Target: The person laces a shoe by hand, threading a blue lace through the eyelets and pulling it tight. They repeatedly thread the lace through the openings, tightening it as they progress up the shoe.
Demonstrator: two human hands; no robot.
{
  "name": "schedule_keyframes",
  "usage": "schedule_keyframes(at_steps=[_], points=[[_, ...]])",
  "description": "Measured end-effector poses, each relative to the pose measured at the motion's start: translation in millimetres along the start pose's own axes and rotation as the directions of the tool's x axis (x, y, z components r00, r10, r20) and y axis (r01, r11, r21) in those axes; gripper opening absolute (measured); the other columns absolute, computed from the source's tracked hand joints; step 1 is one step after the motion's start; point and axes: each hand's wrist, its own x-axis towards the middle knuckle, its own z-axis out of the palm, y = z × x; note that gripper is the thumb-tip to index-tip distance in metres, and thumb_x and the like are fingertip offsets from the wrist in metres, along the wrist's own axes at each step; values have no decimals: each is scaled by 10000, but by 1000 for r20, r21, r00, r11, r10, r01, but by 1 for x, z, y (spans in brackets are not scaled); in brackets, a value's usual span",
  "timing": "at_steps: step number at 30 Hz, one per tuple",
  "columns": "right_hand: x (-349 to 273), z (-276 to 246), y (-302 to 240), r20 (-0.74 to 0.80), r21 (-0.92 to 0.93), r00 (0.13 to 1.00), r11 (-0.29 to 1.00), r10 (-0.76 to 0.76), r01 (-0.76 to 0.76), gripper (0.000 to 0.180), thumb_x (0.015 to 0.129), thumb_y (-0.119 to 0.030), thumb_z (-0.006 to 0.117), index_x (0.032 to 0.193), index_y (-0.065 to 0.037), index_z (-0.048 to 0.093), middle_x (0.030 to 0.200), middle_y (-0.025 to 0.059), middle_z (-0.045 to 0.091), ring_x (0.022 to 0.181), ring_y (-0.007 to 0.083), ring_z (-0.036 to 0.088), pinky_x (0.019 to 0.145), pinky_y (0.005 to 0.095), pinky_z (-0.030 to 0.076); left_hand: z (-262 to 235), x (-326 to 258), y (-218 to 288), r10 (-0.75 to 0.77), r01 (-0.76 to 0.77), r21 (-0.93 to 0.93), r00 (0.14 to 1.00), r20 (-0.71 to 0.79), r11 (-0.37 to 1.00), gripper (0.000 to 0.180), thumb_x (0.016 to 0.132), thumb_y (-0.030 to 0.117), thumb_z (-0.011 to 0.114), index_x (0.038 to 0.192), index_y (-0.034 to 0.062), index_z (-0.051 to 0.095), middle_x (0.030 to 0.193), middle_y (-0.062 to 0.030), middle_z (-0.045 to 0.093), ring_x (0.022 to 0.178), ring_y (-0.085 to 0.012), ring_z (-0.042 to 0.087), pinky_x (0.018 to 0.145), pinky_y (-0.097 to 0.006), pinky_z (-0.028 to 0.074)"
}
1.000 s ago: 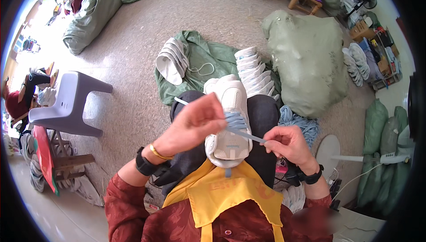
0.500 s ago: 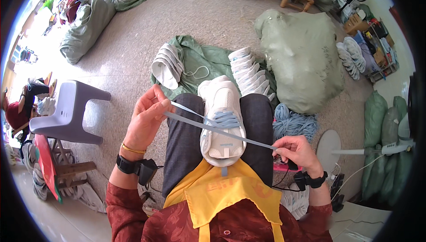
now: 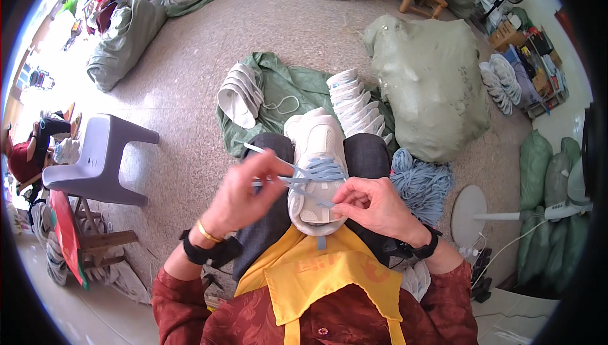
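Over speckled floor, both hands seemingly pinch pale-blue lace on white shoe.

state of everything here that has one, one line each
white sneaker: sole down on the lap, partly laced
light blue shoelace: threaded across the eyelets, ends loose
left hand: pinching a lace end
right hand: fingers at the lace near the tongue
grey plastic stool: upright, nothing on it
big green sack: full, closed
bundle of blue laces: heaped on the floor
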Motion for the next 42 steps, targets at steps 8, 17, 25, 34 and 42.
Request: schedule_keyframes(at_steps=[8, 17, 25, 34, 42], points=[[9, 7, -3, -13, -5, 997, 997, -80, 80, 157, 936, -87, 779, 984, 14, 668, 805, 46, 758, 693, -2, 606, 580, 223, 484, 36, 4, 21, 39, -15, -125, 981, 188, 992, 177, 914, -34, 677, 1081, 4, 636, 923, -100, 653, 790, -212, 683, 719, -326, 538], [4, 3, 0, -69, -184, 976, 964, -205, 190, 160, 896, -48, 777, 1003, -16, 663, 827, 46, 721, 576, 65, 583, 536, 250, 460, 49, 0, 12, 65, -65, 81, 998, 1, 995, 112, 888, -4, 687, 947, -16, 593, 836, -125, 610, 695, -250, 629, 630, -346, 500], [-3, 14, 5, 211, -536, 788, 606, -578, 588, 217, 827, -84, 765, 1005, -66, 644, 989, 58, 575, 793, 216, 697, 630, 354, 577, 53, 2, 14, -2, 6, 98, 999, -43, 995, 110, 870, -13, 675, 903, -23, 571, 778, -128, 599, 647, -263, 604, 601, -351, 484], [0, 19, 16, 186, -551, 698, 515, -692, 657, 220, 805, -46, 702, 1010, -27, 625, 962, 77, 574, 834, 232, 687, 653, 334, 581, 63, 3, 12, -1, 19, 179, 995, -104, 984, 112, 848, -24, 653, 881, -10, 547, 750, -155, 610, 677, -340, 629, 608, -418, 487], [1, 20, 18, 117, -547, 684, 528, -720, 649, 201, 810, -9, 712, 988, -22, 620, 933, 83, 582, 823, 242, 673, 664, 348, 572, 63, 12, 14, 75, -63, 318, 997, -24, 946, 93, 867, 14, 613, 921, -4, 539, 747, -187, 591, 730, -428, 614, 647, -501, 471]])
